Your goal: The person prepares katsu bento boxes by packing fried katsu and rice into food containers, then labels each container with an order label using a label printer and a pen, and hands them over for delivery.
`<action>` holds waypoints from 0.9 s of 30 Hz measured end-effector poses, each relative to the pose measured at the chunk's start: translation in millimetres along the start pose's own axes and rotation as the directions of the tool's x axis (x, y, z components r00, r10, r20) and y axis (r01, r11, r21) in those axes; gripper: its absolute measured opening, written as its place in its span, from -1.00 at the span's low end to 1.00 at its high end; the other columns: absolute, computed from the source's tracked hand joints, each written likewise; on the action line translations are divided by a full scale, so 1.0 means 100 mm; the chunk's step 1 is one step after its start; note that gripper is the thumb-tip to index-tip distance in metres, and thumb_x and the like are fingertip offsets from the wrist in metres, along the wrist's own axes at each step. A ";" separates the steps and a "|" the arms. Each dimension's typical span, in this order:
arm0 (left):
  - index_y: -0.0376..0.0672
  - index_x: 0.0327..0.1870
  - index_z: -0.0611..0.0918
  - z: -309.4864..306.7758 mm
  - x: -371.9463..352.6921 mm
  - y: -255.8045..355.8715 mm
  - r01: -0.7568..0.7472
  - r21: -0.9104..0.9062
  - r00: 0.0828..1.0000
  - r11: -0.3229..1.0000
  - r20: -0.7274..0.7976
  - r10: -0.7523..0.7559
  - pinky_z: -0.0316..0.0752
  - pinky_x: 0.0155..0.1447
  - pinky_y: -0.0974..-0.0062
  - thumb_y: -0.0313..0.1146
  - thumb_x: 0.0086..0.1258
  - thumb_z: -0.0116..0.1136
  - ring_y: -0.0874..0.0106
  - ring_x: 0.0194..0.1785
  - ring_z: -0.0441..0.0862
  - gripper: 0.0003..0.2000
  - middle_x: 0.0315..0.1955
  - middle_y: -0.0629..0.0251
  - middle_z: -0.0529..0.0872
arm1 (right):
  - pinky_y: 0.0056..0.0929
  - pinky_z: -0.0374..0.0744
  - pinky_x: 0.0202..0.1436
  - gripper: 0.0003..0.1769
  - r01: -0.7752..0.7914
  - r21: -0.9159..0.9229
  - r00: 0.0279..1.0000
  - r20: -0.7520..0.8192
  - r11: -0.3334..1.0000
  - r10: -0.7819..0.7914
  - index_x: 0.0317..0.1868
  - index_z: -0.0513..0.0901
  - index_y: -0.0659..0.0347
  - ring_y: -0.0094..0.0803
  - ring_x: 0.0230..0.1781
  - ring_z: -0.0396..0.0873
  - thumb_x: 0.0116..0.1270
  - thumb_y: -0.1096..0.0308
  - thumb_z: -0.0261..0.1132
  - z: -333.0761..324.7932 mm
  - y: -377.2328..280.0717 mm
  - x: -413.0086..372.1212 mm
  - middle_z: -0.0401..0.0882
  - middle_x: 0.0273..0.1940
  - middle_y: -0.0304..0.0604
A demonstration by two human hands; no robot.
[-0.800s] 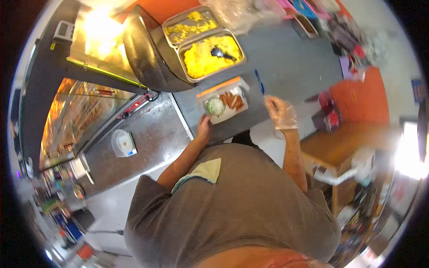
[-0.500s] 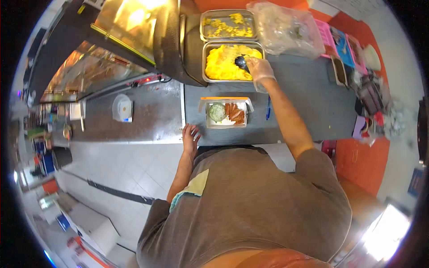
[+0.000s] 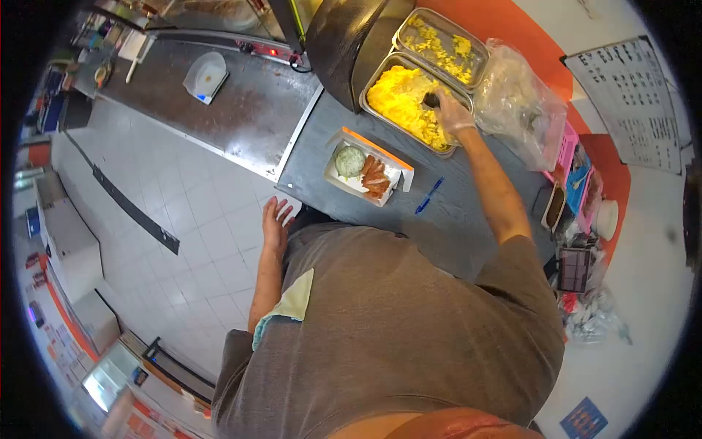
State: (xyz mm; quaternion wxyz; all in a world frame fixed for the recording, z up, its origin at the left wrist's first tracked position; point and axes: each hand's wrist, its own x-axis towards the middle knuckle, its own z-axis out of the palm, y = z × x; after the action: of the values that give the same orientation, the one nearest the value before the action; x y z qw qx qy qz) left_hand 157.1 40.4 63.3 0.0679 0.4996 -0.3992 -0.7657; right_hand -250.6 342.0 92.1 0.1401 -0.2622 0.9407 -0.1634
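Observation:
My right hand [image 3: 453,115], in a clear plastic glove, is closed round a black spoon [image 3: 431,100] whose end rests in yellow scrambled egg [image 3: 398,89]. The egg fills most of a metal tray [image 3: 403,129]. Below the tray sits an open takeaway box [image 3: 352,188] with an orange edge. Inside it are a green-flecked mound of rice [image 3: 349,160] and browned meat pieces [image 3: 375,178]. My left hand [image 3: 276,222] hangs by the counter's near edge, fingers apart, holding nothing.
A second metal tray [image 3: 479,53] with scattered egg adjoins the first. Beside it lies a clear plastic bag [image 3: 521,102]. A blue pen [image 3: 429,196] lies right of the box. On the left counter stands a translucent tub [image 3: 206,73]. Pink baskets [image 3: 565,157] line the right side.
The view has turned, so the counter now slants. My right hand keeps hold of the spoon in the egg. My left hand has come off the counter edge.

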 end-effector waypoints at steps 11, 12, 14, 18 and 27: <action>-0.02 0.27 0.32 0.19 0.23 -0.18 0.060 0.041 0.996 0.997 0.056 -0.062 0.31 0.14 0.26 0.01 0.37 -0.04 0.31 0.16 0.40 -0.49 0.16 0.25 0.42 | -0.26 0.58 -0.28 -0.59 0.426 -0.573 0.903 0.225 0.700 -0.366 0.17 0.33 -0.05 -0.13 -0.24 0.58 0.30 0.43 0.01 0.22 -0.14 -0.27 0.49 -0.16 0.04; -0.02 0.18 0.39 0.27 0.19 -0.14 0.055 0.001 0.998 0.998 0.024 -0.055 0.40 -0.02 0.41 0.00 0.35 0.04 0.42 -0.02 0.51 -0.54 0.05 0.26 0.51 | -0.26 0.58 -0.29 -0.59 0.414 -0.615 0.910 0.260 0.671 -0.324 0.16 0.35 -0.06 -0.13 -0.23 0.59 0.30 0.44 0.01 0.14 -0.21 -0.26 0.51 -0.17 0.02; -0.02 0.18 0.40 0.33 0.15 -0.12 0.050 0.004 0.999 0.999 0.021 -0.050 0.40 -0.03 0.42 -0.01 0.36 0.04 0.42 -0.02 0.51 -0.55 0.05 0.26 0.51 | -0.27 0.58 -0.29 -0.61 0.425 -0.630 0.905 0.317 0.651 -0.284 0.15 0.37 -0.05 -0.15 -0.22 0.61 0.31 0.44 0.01 0.03 -0.29 -0.22 0.54 -0.20 -0.02; -0.02 0.18 0.40 0.30 0.05 -0.08 0.044 0.009 0.998 0.999 0.044 -0.045 0.40 -0.02 0.42 -0.03 0.37 0.02 0.41 -0.02 0.52 -0.57 0.06 0.26 0.51 | -0.20 0.58 -0.19 -0.66 0.372 -0.579 0.911 0.378 0.726 -0.165 0.07 0.50 -0.07 -0.17 -0.19 0.65 0.28 0.39 0.05 0.03 -0.20 -0.07 0.63 -0.19 -0.02; -0.05 0.26 0.32 0.02 0.02 -0.07 0.038 -0.023 0.999 0.999 0.035 -0.037 0.29 0.14 0.31 -0.01 0.38 -0.06 0.33 0.16 0.42 -0.50 0.18 0.24 0.43 | -0.26 0.52 -0.05 -0.35 -0.141 0.199 0.990 0.056 0.970 0.133 0.08 0.54 0.24 -0.17 -0.13 0.61 0.08 -0.03 0.33 0.38 0.97 0.19 0.64 -0.11 0.02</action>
State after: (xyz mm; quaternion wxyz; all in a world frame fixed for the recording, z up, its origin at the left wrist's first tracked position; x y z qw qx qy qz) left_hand 156.1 45.1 57.3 0.0524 0.4930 -0.3818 -0.7801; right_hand -296.4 400.9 17.7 0.1968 -0.1843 0.9319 -0.2426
